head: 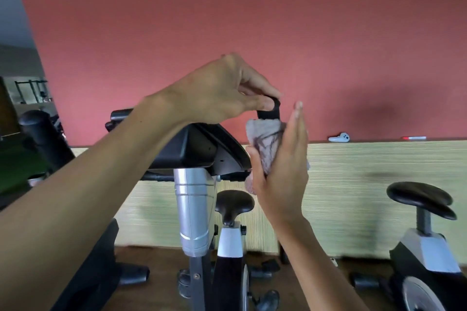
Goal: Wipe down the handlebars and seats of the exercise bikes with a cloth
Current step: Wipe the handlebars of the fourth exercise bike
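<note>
The exercise bike in front of me has a black console [199, 149] on a silver post [193, 212]. Its right handlebar [269, 111] rises black beside the console. My left hand [222, 91] pinches the tip of that handlebar between thumb and fingers. My right hand [280, 166] wraps a pale pink cloth [265, 136] around the handlebar just below, thumb and fingers folded around the cloth. The other handlebar end [121, 115] sticks out on the left. The bike's black seat [233, 203] sits lower, beyond the post.
A second bike with a black seat [422, 199] stands at the right. Another black machine [43, 139] stands at the left. A red wall with a pale wood-grain panel [379, 184] runs behind; a white controller [340, 137] lies on its ledge. Pedals and feet crowd the brown floor.
</note>
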Available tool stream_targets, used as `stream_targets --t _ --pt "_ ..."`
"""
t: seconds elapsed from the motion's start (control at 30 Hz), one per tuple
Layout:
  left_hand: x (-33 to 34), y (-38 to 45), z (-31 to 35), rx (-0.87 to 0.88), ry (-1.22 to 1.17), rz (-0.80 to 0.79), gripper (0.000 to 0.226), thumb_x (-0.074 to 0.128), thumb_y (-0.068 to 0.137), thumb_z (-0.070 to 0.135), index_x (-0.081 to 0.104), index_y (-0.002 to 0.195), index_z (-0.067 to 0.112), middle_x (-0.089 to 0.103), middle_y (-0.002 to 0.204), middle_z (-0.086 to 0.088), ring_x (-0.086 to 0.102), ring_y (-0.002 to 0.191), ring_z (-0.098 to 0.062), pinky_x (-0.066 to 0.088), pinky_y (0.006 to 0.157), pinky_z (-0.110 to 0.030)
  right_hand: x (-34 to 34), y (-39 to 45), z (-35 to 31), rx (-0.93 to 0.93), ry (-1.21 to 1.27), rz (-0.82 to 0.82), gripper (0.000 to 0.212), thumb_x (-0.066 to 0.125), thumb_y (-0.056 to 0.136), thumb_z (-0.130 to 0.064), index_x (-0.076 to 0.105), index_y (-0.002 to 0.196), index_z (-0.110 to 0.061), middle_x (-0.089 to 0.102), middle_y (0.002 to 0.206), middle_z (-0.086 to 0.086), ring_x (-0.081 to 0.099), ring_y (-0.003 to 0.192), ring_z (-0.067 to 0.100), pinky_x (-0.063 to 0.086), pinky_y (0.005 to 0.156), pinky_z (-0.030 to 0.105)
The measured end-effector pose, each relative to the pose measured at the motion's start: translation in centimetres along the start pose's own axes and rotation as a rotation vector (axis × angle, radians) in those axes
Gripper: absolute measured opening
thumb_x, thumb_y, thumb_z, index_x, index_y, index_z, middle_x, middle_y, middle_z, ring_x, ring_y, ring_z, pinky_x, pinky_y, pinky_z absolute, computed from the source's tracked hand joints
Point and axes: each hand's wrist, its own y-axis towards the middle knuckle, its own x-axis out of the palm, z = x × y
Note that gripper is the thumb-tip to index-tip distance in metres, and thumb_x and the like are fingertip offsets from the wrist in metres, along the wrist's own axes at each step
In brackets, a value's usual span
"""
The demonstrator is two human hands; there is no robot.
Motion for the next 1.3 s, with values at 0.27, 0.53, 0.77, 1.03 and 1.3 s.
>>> stream_targets --t 0.27,0.53,0.77,1.03,1.3 --pt "0.4 -0.1 -0.8 0.062 -0.004 0.044 0.024 0.075 0.092 0.018 0.078 0.116 0.021 0.075 0.105 0.018 0.067 0.098 0.012 0.046 0.091 -0.002 0.1 0.2 -0.8 -0.049 -0.138 0.01 0.085 0.035 0.101 -0.056 0.008 0.159 0.0 0.011 0.168 0.018 0.007 0.158 0.03 0.015 0.125 0.059" --pt "0.8 -0.4 -1.2 0.062 -0.021 0.058 0.025 0.072 0.094 0.025 0.077 0.119 0.026 0.071 0.11 0.025 0.063 0.103 0.016 0.044 0.094 -0.002 0.5 -0.6 1.1 -0.092 -0.12 0.005 0.073 0.023 0.106 -0.057 -0.001 0.159 -0.013 0.011 0.167 0.01 0.02 0.154 0.032 0.024 0.124 0.055" --pt "1.4 -0.6 -1.6 0.07 -0.05 0.089 0.026 0.07 0.097 0.02 0.075 0.122 0.023 0.073 0.12 0.012 0.063 0.11 0.013 0.04 0.1 -0.002 0.7 -0.2 -0.6 -0.08 -0.178 0.082 0.07 0.033 0.109 -0.042 0.01 0.157 0.005 0.007 0.167 0.022 0.01 0.157 0.034 0.027 0.121 0.06" --pt "2.1 -1.2 -0.5 0.016 -0.037 0.152 0.024 0.069 0.098 0.02 0.075 0.122 0.022 0.073 0.122 0.007 0.065 0.111 0.006 0.047 0.106 -0.017 0.6 -0.1 -0.1 -0.084 -0.19 0.037 0.073 0.032 0.11 -0.046 -0.007 0.161 -0.012 0.006 0.168 0.013 0.005 0.157 0.024 0.017 0.127 0.048" --pt "2.3 -1.3 0.5 -0.014 0.075 0.18 0.024 0.07 0.098 0.022 0.077 0.121 0.025 0.074 0.121 0.008 0.066 0.114 0.001 0.043 0.105 -0.011 -0.7 -0.7 -0.1 -0.049 -0.148 -0.043 0.075 0.051 0.107 -0.028 0.006 0.159 0.0 0.004 0.169 0.019 0.005 0.158 0.025 0.024 0.123 0.057"
